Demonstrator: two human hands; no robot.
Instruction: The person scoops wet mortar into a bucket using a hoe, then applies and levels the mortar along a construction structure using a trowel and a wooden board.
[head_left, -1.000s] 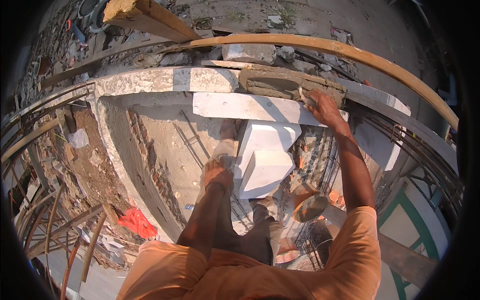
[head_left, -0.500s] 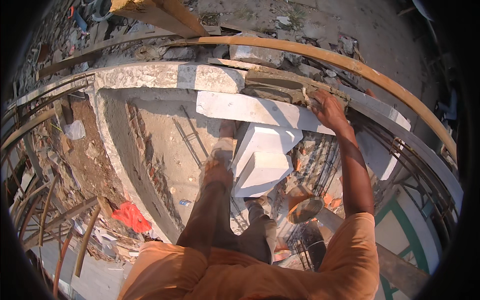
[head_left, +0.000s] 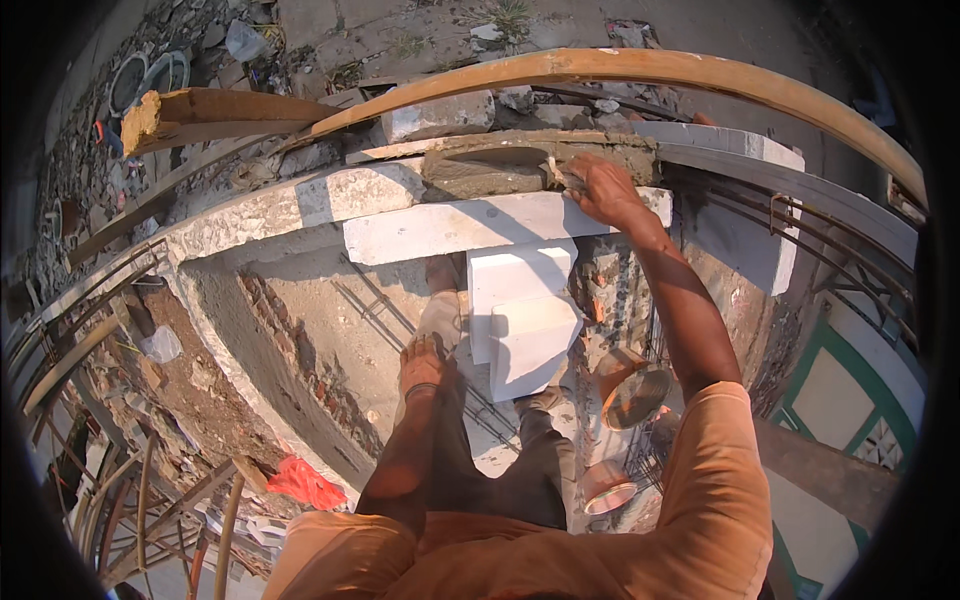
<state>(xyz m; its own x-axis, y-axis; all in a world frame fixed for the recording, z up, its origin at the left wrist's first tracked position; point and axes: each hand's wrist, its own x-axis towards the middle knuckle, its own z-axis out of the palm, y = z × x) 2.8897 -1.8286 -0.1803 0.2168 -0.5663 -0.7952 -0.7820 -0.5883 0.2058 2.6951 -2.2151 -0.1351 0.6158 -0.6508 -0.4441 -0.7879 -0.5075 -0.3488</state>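
Observation:
My right hand (head_left: 605, 190) is closed round the handle end of what looks like a trowel (head_left: 490, 157), its flat blade lying along the mortar-covered wall top. The fingers partly hide the handle. Just below that hand lies a long white lightweight block (head_left: 450, 228) along the near side of the wall. My left hand (head_left: 424, 362), a ring on one finger, rests on my left knee with its fingers stretched out, holding nothing. Between my legs and the wall stand two more white blocks, one farther (head_left: 510, 265) and one nearer (head_left: 530, 345).
A long timber rail (head_left: 600, 65) runs beyond the wall, with a thick beam (head_left: 200, 115) at its left. Rebar rods (head_left: 790, 225) stick out at the right. Buckets (head_left: 636, 392) stand low on the right. A rough concrete ledge (head_left: 250, 370) and a red plastic bag (head_left: 305, 484) are at left.
The view has turned, so the wall and blocks appear farther left and more level. My right hand stays at the mortared wall top; my left hand remains on my knee.

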